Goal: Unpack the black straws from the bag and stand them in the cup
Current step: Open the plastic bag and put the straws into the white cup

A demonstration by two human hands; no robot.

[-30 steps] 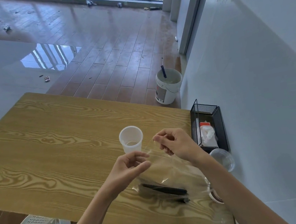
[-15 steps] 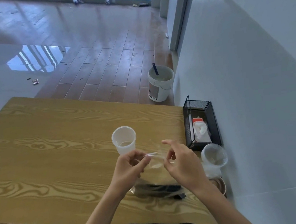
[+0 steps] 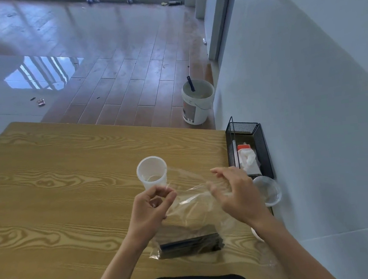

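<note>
Pinching the clear bag [image 3: 199,208] at its mouth were the left hand [image 3: 150,207] and right hand [image 3: 236,193]; black straws [image 3: 190,245] were kept inside, beside the cup [image 3: 152,173].

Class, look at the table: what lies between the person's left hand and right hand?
In the head view, the clear plastic bag's open mouth spans left hand to right hand; wooden table shows through.

Wood-grain surface [image 3: 58,186] against the wall. On it: white cup [image 3: 152,173] upright, clear bag [image 3: 195,211] with black straws [image 3: 190,245] at its near end, black mesh tray [image 3: 262,144] (far right corner), clear cup [image 3: 267,189] just beside it.
</note>
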